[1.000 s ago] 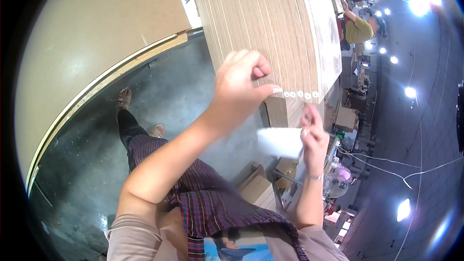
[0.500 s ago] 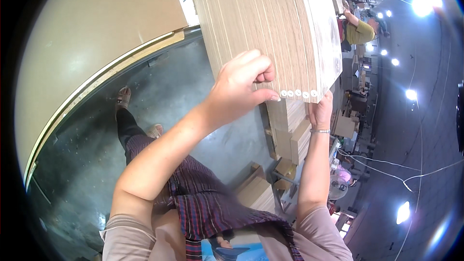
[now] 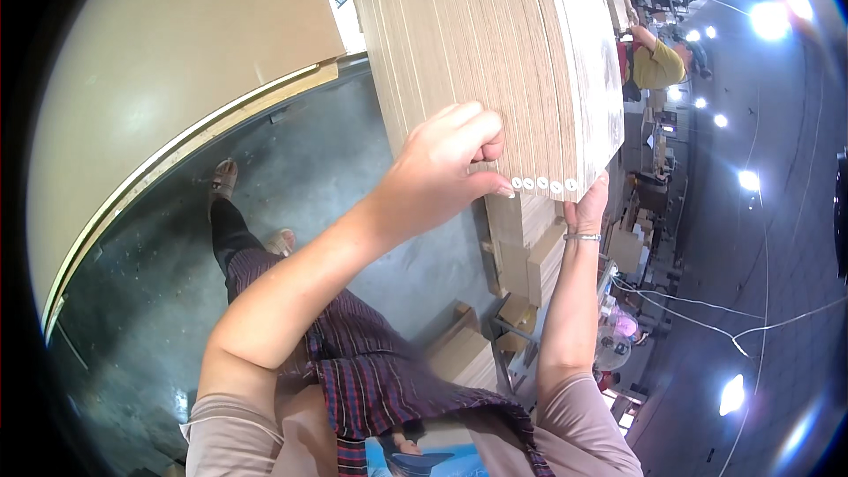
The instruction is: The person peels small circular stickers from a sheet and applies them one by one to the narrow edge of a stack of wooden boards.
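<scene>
A thick stack of wood-grain panels (image 3: 459, 44) reaches from the top of the view to my hands. Several small white discs (image 3: 542, 184) sit in a row along its near end, by the right corner. My left hand (image 3: 446, 155) is over that end with its fingers curled in. Its thumb points at the leftmost disc and lies close to the panel edge; anything inside the curled fingers is hidden. At the right corner, my right hand (image 3: 588, 205) grips the outermost panel's near end, its fingers partly hidden behind the edge. A band circles that wrist.
On the left stands a large tan board surface (image 3: 177, 26) with a pale edge. Grey floor (image 3: 433, 256) lies below my left arm. Beneath the stack are more piled boards (image 3: 521, 221) and a cardboard box (image 3: 517, 314). A person in a yellow top (image 3: 658, 66) is farther off at upper right.
The stack's near end and its discs appear slightly lower in the view, with a small shift of the whole scene. Both hands stay at that end, in nearly the same pose.
</scene>
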`<state>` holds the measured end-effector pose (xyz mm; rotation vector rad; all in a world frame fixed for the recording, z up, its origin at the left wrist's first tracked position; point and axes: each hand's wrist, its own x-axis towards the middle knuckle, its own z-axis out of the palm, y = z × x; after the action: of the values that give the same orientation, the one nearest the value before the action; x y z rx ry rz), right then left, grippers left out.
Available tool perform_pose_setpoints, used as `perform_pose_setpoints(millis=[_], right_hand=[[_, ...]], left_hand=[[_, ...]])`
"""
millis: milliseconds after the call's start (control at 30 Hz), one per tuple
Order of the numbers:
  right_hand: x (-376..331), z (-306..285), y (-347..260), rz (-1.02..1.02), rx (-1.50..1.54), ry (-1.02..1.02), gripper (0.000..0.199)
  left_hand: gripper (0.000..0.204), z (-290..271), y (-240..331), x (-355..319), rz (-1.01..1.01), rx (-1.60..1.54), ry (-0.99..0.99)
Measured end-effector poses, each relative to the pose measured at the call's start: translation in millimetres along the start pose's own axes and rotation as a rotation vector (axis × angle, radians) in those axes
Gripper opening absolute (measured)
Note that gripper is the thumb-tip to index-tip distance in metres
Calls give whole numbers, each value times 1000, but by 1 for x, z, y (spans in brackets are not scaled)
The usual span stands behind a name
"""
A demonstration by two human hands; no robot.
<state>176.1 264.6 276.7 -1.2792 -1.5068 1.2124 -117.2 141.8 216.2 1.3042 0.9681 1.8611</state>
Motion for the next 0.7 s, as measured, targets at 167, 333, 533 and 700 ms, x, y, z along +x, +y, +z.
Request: perform_pose_setpoints(millis=[167,333,533,700], right_hand=[[-3,10,-8,53,119,78,27],[-1,11,-10,62,142,81,26],[2,16,-8,94,157,74,24],[4,14,-7,57,65,65,22]], left_hand=[[40,-6,-6,-1,32,-30,-59],[38,-11,-5,-1,13,-59,-89],[37,-12,-6,-1,-13,-92,-113],[37,-11,-3,-1,-48,-80,-115]])
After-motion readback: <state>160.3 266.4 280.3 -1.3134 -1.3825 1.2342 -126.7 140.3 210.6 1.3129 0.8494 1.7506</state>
